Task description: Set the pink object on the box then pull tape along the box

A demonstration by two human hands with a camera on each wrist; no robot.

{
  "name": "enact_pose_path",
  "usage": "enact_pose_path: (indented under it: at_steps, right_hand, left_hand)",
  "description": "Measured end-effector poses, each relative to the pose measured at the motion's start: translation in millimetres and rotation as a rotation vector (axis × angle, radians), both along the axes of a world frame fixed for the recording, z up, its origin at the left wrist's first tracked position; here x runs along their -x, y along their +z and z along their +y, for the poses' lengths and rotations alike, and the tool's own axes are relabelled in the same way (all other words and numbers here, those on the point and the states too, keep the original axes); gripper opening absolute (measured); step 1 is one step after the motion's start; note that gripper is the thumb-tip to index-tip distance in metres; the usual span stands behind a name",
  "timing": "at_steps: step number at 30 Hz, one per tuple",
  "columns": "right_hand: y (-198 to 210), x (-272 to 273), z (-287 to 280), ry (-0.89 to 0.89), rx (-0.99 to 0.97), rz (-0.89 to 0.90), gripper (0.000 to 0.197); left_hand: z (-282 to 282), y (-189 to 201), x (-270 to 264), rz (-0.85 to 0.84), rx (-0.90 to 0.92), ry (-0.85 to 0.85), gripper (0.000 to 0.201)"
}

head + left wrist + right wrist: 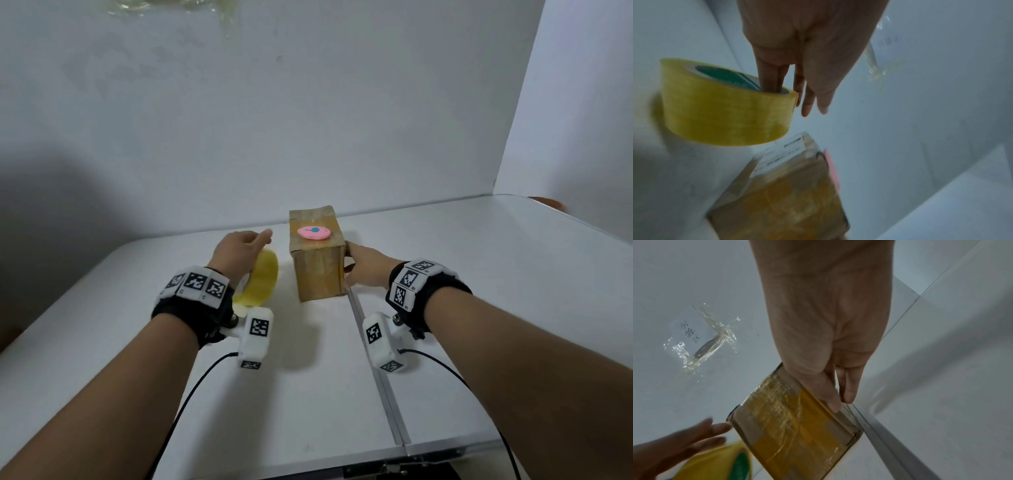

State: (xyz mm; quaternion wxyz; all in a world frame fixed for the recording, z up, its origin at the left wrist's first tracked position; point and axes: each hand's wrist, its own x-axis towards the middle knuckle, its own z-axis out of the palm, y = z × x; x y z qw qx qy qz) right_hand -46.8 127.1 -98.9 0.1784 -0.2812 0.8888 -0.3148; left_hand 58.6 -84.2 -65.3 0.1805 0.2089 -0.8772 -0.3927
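The head view was evenly but rather dimly lit, cool and bluish; soft light fell from above and ahead, so the box (318, 260) threw only a faint shadow toward the camera on the bench (479, 274); a broad dark shadow covered the wall at the left; straight edges bowed toward the frame's borders. The left wrist view was smeared by motion; the tape roll (725, 107) and the box's label were blurred. The right wrist view was sharper at centre; glare glinted on crumpled clear tape on the wall (702, 340); the left hand (684, 446) in the corner was blurred.
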Motion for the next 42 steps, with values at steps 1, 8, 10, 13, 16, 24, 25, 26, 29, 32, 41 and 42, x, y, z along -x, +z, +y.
enact_pose_path:
  at_steps: [1,8,10,13,16,24,25,26,29,32,41,42]
  right_hand:
    - [1,1,1,0.000,-0.022,0.014,0.075]
    - [13,-14,3,-0.354,0.210,0.110,0.052]
    - [25,-23,3,-0.445,0.288,0.201,0.044]
    - [40,-37,2,-0.445,0.463,0.298,0.041]
    - [54,-52,-2,-0.280,0.571,0.252,0.029]
    - [54,-83,18,0.066,0.398,0.059,0.038]
    - [50,-81,24,0.037,0.424,0.067,0.034]
    - [46,-78,29,0.004,0.456,0.063,0.029]
    - [38,-73,44,-0.048,0.506,0.067,0.008]
    - [34,-73,52,-0.078,0.478,0.118,0.008]
    - [22,-69,60,-0.139,0.367,0.249,0.018]
    - [22,-69,61,-0.151,0.370,0.255,0.019]
  left_hand:
    - [-8,1,-6,0.072,-0.110,0.012,0.019]
    - [-25,12,-46,0.233,-0.531,-0.165,0.032]
    - [-22,14,-55,0.221,-0.567,-0.224,0.034]
    - [-12,16,-66,0.207,-0.591,-0.314,0.037]
    - [6,15,-70,0.192,-0.605,-0.393,0.040]
    - [71,3,-57,0.224,-0.694,-0.467,0.039]
    - [77,0,-56,0.234,-0.710,-0.466,0.037]
    - [83,-3,-53,0.240,-0.727,-0.469,0.036]
    - [98,-11,-46,0.222,-0.726,-0.484,0.040]
    - [112,-15,-39,0.195,-0.727,-0.486,0.044]
    - [123,-27,-32,0.150,-0.789,-0.472,0.047]
    - [123,-27,-32,0.137,-0.796,-0.478,0.048]
